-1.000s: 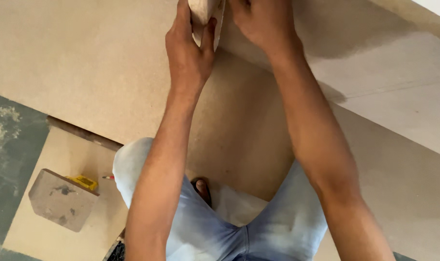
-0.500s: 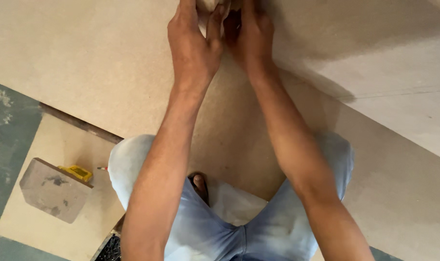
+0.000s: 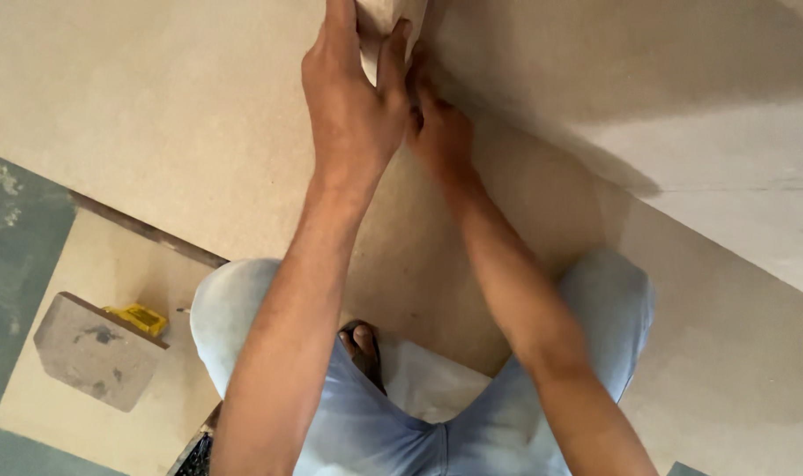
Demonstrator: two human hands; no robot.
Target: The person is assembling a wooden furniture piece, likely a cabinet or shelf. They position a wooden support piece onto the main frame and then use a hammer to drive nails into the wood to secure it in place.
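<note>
My left hand [image 3: 353, 106] grips a pale, light-coloured piece [image 3: 382, 22] at the top edge of the view, thumb and fingers wrapped round it. My right hand [image 3: 438, 132] is pressed low against the large beige board [image 3: 155, 132] right beside the left hand, its fingers tucked under the pale piece; whether it holds anything is hidden. Both forearms reach forward from my knees in light blue jeans [image 3: 393, 423]. I squat on the board.
A second pale sheet [image 3: 728, 176] lies to the right, overlapping the board. At lower left, on the tiled floor, sit a grey square block [image 3: 93, 348] and a small yellow object [image 3: 139, 317]. Toes of a bare foot [image 3: 362, 344] show between my knees.
My right hand has dropped from the top of the pale piece down toward the board and nearer to me. The view has shifted slightly; the left hand keeps its grip.
</note>
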